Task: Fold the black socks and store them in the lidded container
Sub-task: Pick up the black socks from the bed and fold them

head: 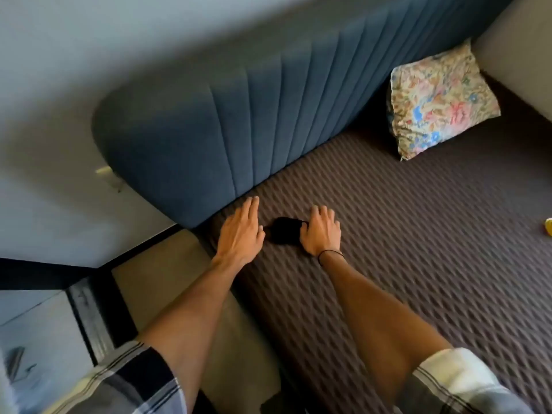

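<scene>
A small bundle of black socks [283,234] lies on the brown ribbed bed cover [418,249], close to the blue headboard. My right hand [321,231] rests at the bundle's right edge, fingers curled over it and touching the fabric. My left hand [240,230] lies flat on the cover just left of the socks, fingers stretched out and holding nothing. A thin black band circles my right wrist. No lidded container is in view.
The padded blue headboard [239,115] runs along the far side of the bed. A floral pillow [439,100] leans at the back right. A yellow object [548,231] peeks in at the right edge. The bed's left edge drops to the floor [35,324].
</scene>
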